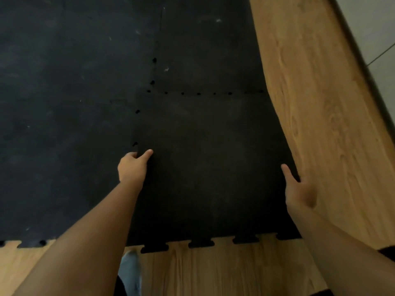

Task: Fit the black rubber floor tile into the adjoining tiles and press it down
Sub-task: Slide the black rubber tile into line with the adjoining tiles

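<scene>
Black square rubber floor tile (209, 167) on wood-grain floor (320, 103); left hand (133, 167) and right hand (299, 193) grasp its side edges, fingers curled under.

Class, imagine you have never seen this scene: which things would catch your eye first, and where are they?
First, the two bare hands: the left hand and right hand grip opposite side edges of the black rubber floor tile at centre. Next, the jigsaw-shaped tabs along its near edge stand out against the light wooden floor, which also runs up the right side.
</scene>
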A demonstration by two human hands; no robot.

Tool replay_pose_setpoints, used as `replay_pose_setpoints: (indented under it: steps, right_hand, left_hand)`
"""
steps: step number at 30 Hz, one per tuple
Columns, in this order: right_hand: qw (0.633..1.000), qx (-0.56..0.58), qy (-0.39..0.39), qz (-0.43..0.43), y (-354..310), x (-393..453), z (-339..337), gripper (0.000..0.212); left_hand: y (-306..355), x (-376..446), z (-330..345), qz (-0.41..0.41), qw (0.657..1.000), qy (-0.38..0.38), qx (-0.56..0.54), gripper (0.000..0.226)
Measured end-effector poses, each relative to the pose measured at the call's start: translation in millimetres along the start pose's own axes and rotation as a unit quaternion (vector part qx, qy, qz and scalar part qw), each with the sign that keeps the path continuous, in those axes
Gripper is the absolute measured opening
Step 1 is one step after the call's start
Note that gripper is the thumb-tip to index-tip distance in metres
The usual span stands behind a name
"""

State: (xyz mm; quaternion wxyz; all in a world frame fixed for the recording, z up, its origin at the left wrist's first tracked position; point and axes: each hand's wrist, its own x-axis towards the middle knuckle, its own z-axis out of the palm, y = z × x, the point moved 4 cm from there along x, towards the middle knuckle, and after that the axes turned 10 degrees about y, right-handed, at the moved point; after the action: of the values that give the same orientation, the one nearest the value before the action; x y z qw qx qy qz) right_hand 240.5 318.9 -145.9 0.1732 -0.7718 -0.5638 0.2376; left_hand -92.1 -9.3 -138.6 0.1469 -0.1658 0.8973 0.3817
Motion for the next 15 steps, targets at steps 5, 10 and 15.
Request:
replay_pose_setpoints:
  steps: [5, 10, 15]
  right_hand:
    - [0.999, -0.016, -0.032, 0.025, 38.6, 1.4, 3.6, 0.058]
    - [0.998, -0.001, -0.051, 0.020, 44.7, 14.4, 11.2, 0.073]
    - [0.993, 0.003, -0.104, 0.052, 49.6, 11.9, 20.9, 0.076]
  left_hand:
    - [-13.3, -10.9, 20.4, -0.022, 0.999, -0.026, 0.026, 0.063]
    - [-31.2, -6.3, 37.3, -0.046, 0.996, -0.033, 0.061, 0.066]
    - [-22.6, 7.9, 40.2, -0.075, 0.992, -0.041, 0.088, 0.068]
